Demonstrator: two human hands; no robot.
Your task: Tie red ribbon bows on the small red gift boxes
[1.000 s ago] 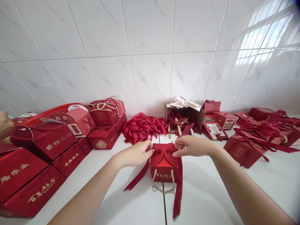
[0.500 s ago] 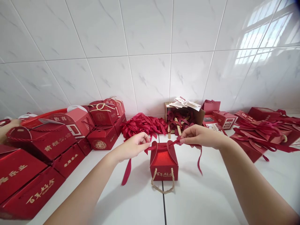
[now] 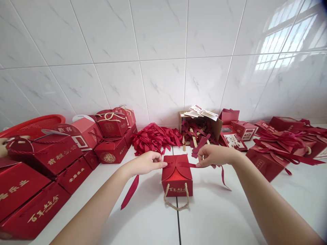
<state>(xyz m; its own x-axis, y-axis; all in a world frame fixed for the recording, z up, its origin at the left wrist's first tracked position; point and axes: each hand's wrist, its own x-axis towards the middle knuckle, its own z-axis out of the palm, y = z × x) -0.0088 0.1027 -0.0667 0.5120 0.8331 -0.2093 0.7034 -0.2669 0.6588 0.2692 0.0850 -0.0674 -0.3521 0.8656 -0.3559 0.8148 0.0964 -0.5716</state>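
flaps point(image 3: 169, 171) have met on the red box point(image 3: 177, 183), between hands point(image 3: 150, 161) point(image 3: 213, 156) holding ribbon point(image 3: 130, 192).

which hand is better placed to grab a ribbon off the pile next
Left, likely: the left hand is close to the ribbon pile, while the right hand is across the red box from it. Both hold the threaded ribbon, so either would likely let go first.

- Left hand point(image 3: 153, 161) pinches ribbon point(image 3: 190, 165) left of box point(image 3: 177, 175)
- Right hand point(image 3: 211, 156) pinches it right of box
- Rope handle point(image 3: 176, 207) on box front
- Ribbon pile point(image 3: 156, 137) behind, near wall point(image 3: 163, 61)
- Box stack point(image 3: 63, 153) far left
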